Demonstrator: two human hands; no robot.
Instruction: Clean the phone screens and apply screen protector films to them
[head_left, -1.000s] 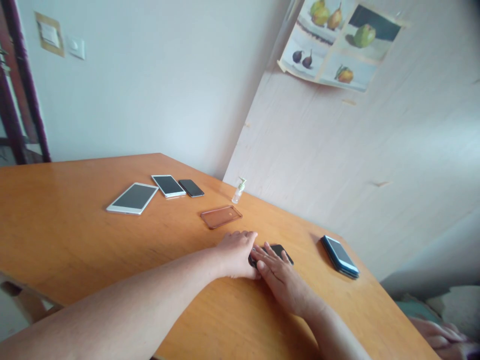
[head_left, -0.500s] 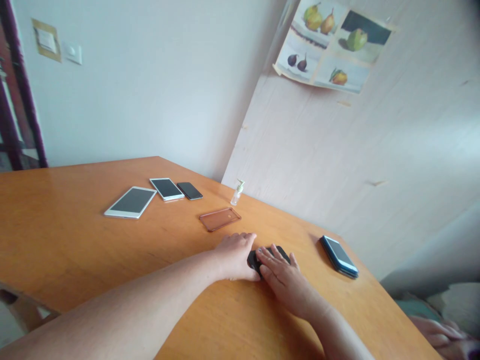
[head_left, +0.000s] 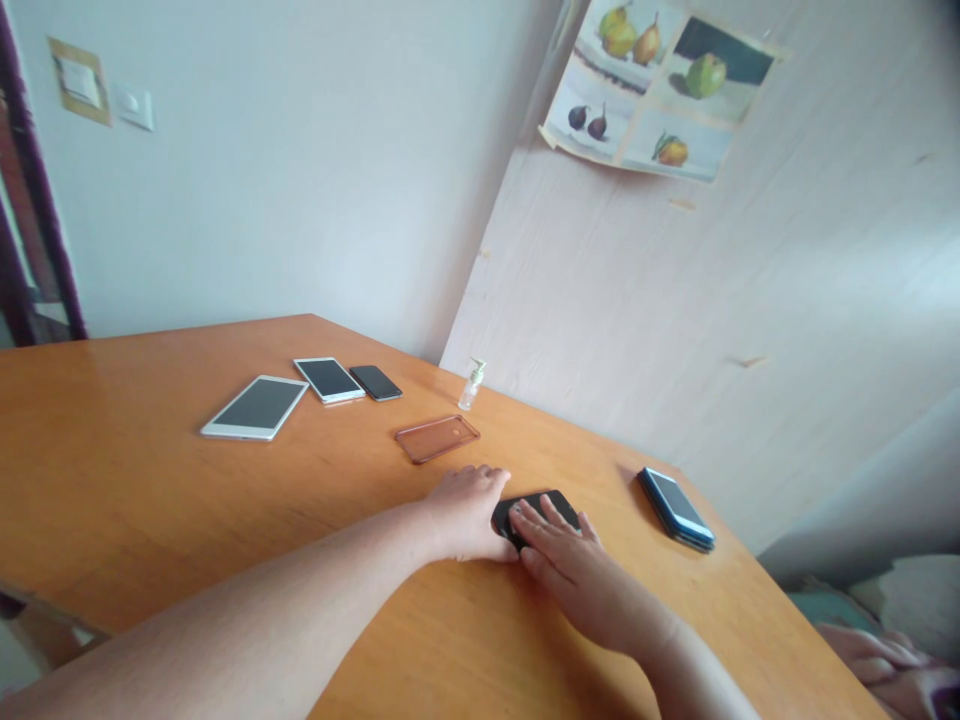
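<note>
A black phone (head_left: 551,503) lies on the wooden table, partly covered by both hands. My left hand (head_left: 466,515) is at its left end, thumb on the near side and fingers on the far side, gripping it. Over the phone's surface my right hand (head_left: 564,562) rests flat with its fingers spread. Whether anything thin is under those fingers cannot be seen. Just beyond my left hand lies a clear brownish phone case (head_left: 438,439). Behind the case stands a small pump bottle (head_left: 471,386).
Farther left on the table (head_left: 135,400) lie a white tablet (head_left: 256,408), a smaller white device (head_left: 328,379) and a dark phone (head_left: 376,382). A stack of phones (head_left: 677,508) sits near the right edge. A wall and a leaning board (head_left: 600,320) stand behind the table.
My right hand's fingers have shifted slightly over the phone, and more of its dark surface shows. My left hand keeps its place. The whole view has turned a little.
</note>
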